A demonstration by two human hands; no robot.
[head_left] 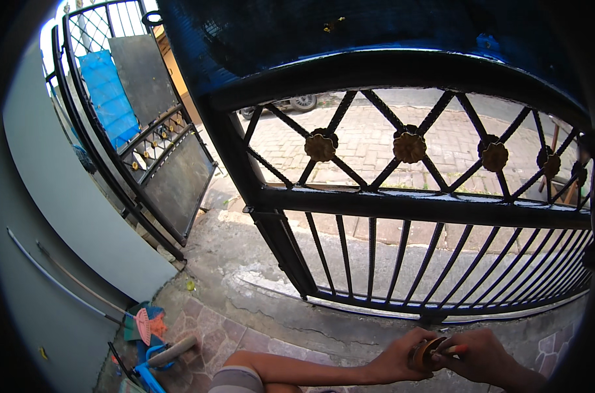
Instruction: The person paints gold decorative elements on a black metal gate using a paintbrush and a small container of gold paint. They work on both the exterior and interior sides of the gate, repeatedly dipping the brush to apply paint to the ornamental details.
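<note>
- Left hand (402,355), five o'clock: fingers wrapped around a small round can (415,357).
- Right hand (484,357), beside it: fingers pinching a red-handled tool (458,350).
- Gate (409,208), twelve to four o'clock: bars (371,262) seem coated; blue-patched panel (389,26) perhaps unfinished.

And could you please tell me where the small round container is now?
In the head view, the round container is at lower right, in the left hand, beside the right hand and below the black gate.
</note>
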